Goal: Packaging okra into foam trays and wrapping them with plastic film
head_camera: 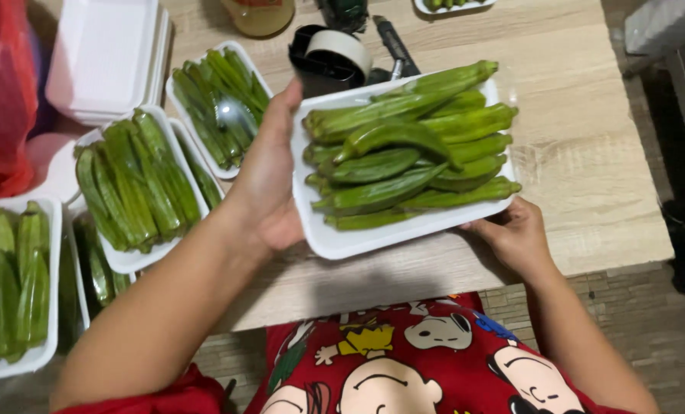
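Far left I see a red bag [1,92], then filled okra trays: one at the edge [21,360], one stacked over others [124,257], one wrapped in film [197,65]. Empty foam trays [105,57] sit behind them. So several trays look packed already; the held one has no wrap I can see, so I judge it still wants covering. My left hand [270,180] is clamped on the left edge of the tray [342,241], thumb up along the rim, forearm coming in from lower left. The tray, heaped with okra [411,149], is over the desk [588,138] just in front of me, tilted a bit. A tape dispenser [331,57] sits behind it. My right hand [515,234] grips the tray's lower right corner, fingers curled under, wrist bent.
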